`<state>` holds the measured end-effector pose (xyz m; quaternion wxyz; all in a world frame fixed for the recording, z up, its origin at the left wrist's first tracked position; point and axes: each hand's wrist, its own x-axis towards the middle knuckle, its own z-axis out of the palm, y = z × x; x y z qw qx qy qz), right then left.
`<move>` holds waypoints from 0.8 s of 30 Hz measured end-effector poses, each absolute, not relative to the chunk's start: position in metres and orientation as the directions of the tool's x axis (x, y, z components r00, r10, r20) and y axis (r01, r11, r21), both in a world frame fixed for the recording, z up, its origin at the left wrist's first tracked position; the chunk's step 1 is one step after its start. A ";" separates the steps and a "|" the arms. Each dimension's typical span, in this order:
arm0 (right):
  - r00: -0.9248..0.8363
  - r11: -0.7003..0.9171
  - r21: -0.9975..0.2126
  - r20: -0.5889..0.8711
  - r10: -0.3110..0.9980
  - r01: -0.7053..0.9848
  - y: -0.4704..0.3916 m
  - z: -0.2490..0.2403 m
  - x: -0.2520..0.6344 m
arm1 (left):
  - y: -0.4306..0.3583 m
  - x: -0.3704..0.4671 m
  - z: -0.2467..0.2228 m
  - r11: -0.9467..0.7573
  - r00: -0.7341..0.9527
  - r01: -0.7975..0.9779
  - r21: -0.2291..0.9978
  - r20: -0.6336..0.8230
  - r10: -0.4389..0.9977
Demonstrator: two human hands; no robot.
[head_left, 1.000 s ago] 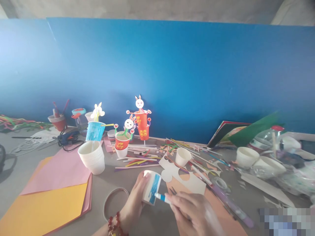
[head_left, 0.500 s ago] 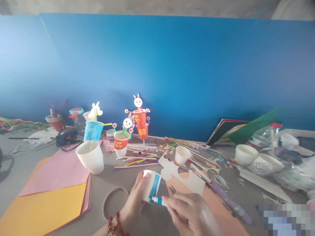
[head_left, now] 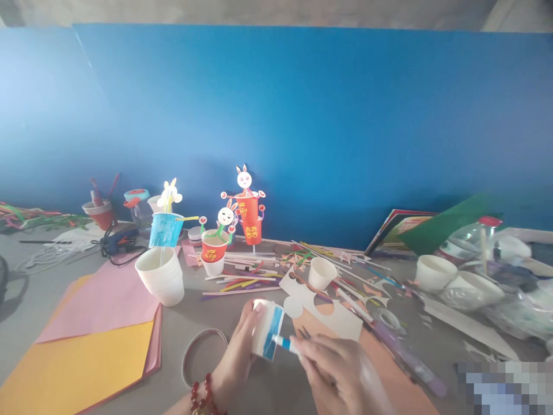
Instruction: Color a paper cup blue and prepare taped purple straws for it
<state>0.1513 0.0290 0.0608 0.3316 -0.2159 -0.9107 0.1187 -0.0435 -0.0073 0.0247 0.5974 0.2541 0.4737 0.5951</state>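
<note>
Blue panel (head_left: 328,132) fills the background behind my grey worktop (head_left: 194,320), where a stack of white paper cups (head_left: 162,282) stands as my landmark. Nearer to me than that stack, and to its right, my left hand (head_left: 235,351) grips a single white paper cup (head_left: 261,329), tilted, thumb on its wall and the other fingers mostly hidden. My right hand (head_left: 337,369), further right of the stack, pinches a blue-and-white marker (head_left: 286,344), its nib at the blue patch (head_left: 277,323) on the cup. Dark points (head_left: 304,333) poke out past my right fingers, probably scissors; whether I hold them or they lie beneath, I can't tell.

The patch looks solid higher up and streakier low down, so I judge the lower part wants close, overlapping strokes along the wall. Light pressure should suit it, since thin paper could dent, and a firm thumb on the bare white side avoids smudging wet ink. Turning the cup in small steps would meet the nib squarely. Just above the stack, a blue-coloured cup (head_left: 166,230) on a stick shows a similar, slightly mottled finish.
</note>
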 end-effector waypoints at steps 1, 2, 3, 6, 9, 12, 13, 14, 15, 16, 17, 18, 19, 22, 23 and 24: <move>-0.674 0.867 -0.372 0.549 0.493 0.331 0.030 0.061 0.152 | -0.007 -0.043 0.025 0.170 -0.163 -0.462 0.870 -0.272 0.948; -0.665 0.862 -0.377 0.552 0.504 0.340 0.031 0.061 0.152 | -0.007 -0.043 0.025 0.180 -0.164 -0.456 0.872 -0.281 0.946; -0.667 0.862 -0.373 0.549 0.503 0.343 0.031 0.061 0.153 | -0.007 -0.043 0.025 0.186 -0.164 -0.453 0.872 -0.286 0.944; -0.722 0.886 -0.333 0.518 0.458 0.323 0.030 0.061 0.152 | -0.006 -0.043 0.022 0.179 -0.156 -0.470 0.864 -0.281 0.947; -0.740 0.898 -0.307 0.513 0.435 0.315 0.027 0.062 0.151 | -0.006 -0.043 0.020 0.175 -0.150 -0.465 0.868 -0.272 0.950; -0.704 0.874 -0.337 0.522 0.482 0.349 0.029 0.066 0.152 | -0.007 -0.043 0.022 0.196 -0.154 -0.429 0.882 -0.285 0.946; -0.703 0.869 -0.347 0.514 0.491 0.354 0.029 0.067 0.152 | -0.008 -0.043 0.023 0.195 -0.156 -0.423 0.885 -0.283 0.946; -0.711 0.871 -0.348 0.509 0.486 0.346 0.030 0.067 0.153 | -0.008 -0.043 0.023 0.188 -0.155 -0.421 0.887 -0.275 0.949; -0.724 0.878 -0.345 0.503 0.472 0.333 0.030 0.067 0.153 | -0.008 -0.043 0.023 0.176 -0.155 -0.423 0.889 -0.262 0.952; -0.739 0.885 -0.339 0.496 0.456 0.318 0.031 0.067 0.153 | -0.008 -0.043 0.023 0.164 -0.154 -0.427 0.889 -0.251 0.956; -0.749 0.888 -0.338 0.488 0.449 0.312 0.031 0.066 0.153 | -0.008 -0.043 0.024 0.159 -0.149 -0.431 0.888 -0.244 0.958; -0.744 0.883 -0.345 0.487 0.458 0.318 0.032 0.066 0.154 | -0.008 -0.043 0.024 0.160 -0.145 -0.431 0.888 -0.243 0.959; -0.726 0.871 -0.359 0.491 0.482 0.336 0.033 0.065 0.154 | -0.008 -0.042 0.024 0.171 -0.139 -0.426 0.888 -0.251 0.958; -0.663 0.825 -0.399 0.494 0.562 0.401 0.036 0.064 0.156 | -0.009 -0.042 0.026 0.220 -0.135 -0.407 0.886 -0.297 0.945; -0.670 0.827 -0.394 0.490 0.558 0.401 0.037 0.064 0.156 | -0.009 -0.042 0.026 0.228 -0.135 -0.408 0.884 -0.305 0.943; -0.691 0.840 -0.379 0.483 0.538 0.389 0.037 0.064 0.156 | -0.009 -0.042 0.026 0.226 -0.134 -0.414 0.882 -0.304 0.943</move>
